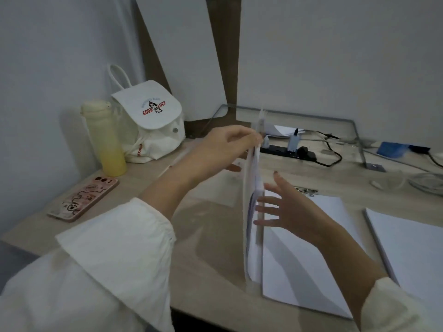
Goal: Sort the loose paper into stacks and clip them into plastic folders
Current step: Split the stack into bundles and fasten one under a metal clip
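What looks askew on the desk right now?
Only the stack that the left hand pinches upright: its sheets splay apart, not squared. The right hand is open at its side. Nothing else stands out.

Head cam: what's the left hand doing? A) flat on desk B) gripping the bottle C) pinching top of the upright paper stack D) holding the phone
C: the left hand pinches the top edge of the upright paper stack; phone and bottle sit apart, untouched.
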`<action>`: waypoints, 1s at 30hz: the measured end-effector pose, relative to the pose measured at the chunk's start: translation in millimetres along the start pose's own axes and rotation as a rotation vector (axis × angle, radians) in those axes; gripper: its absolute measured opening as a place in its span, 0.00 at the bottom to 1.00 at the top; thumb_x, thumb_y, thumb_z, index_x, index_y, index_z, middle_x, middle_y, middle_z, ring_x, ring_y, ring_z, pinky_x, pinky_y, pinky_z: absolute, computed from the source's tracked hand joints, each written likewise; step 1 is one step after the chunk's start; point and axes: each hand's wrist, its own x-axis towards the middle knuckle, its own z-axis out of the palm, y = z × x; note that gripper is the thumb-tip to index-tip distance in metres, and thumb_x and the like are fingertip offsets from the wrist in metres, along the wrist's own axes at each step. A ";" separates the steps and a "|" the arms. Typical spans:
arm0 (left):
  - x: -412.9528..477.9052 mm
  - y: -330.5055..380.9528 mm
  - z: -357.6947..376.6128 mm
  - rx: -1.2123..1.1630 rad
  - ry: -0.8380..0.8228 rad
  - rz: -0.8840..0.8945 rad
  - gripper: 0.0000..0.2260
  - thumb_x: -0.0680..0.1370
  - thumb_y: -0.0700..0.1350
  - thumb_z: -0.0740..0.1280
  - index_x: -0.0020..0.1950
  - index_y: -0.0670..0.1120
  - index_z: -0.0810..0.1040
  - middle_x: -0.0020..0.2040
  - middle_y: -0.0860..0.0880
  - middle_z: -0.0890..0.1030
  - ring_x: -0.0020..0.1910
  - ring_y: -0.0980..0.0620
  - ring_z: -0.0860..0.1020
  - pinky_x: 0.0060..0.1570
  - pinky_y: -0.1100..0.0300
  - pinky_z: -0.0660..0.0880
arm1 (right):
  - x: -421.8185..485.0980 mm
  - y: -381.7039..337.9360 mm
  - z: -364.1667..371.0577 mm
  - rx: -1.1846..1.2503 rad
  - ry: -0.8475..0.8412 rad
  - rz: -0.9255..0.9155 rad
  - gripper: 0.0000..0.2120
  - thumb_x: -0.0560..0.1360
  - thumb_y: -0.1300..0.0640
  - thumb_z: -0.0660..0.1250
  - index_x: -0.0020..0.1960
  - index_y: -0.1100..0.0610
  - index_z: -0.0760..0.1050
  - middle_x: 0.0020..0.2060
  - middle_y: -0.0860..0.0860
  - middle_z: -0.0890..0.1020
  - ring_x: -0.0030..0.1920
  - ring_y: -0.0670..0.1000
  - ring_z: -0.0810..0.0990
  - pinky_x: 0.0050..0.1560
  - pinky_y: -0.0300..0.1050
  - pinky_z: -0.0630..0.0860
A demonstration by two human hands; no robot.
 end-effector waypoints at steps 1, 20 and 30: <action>2.4 6.1 13.4 -0.023 -0.043 0.009 0.11 0.78 0.54 0.59 0.58 0.54 0.75 0.49 0.59 0.76 0.45 0.66 0.74 0.43 0.69 0.74 | -10.5 -5.9 -10.3 0.163 -0.025 -0.036 0.36 0.72 0.34 0.58 0.71 0.56 0.65 0.67 0.59 0.72 0.64 0.60 0.75 0.52 0.56 0.80; -30.6 -105.4 170.5 0.469 -0.307 -0.311 0.29 0.80 0.57 0.53 0.77 0.48 0.49 0.78 0.49 0.41 0.77 0.52 0.41 0.74 0.55 0.47 | -86.1 72.8 -148.5 -0.423 0.642 0.087 0.21 0.74 0.58 0.64 0.66 0.61 0.67 0.62 0.60 0.74 0.56 0.59 0.76 0.52 0.49 0.74; -22.8 -127.3 165.4 0.618 -0.265 -0.206 0.30 0.79 0.60 0.51 0.77 0.53 0.45 0.78 0.54 0.39 0.76 0.55 0.38 0.73 0.57 0.46 | -52.4 84.8 -106.3 -1.233 0.584 -0.041 0.30 0.79 0.44 0.53 0.76 0.52 0.49 0.77 0.57 0.46 0.77 0.56 0.44 0.75 0.50 0.44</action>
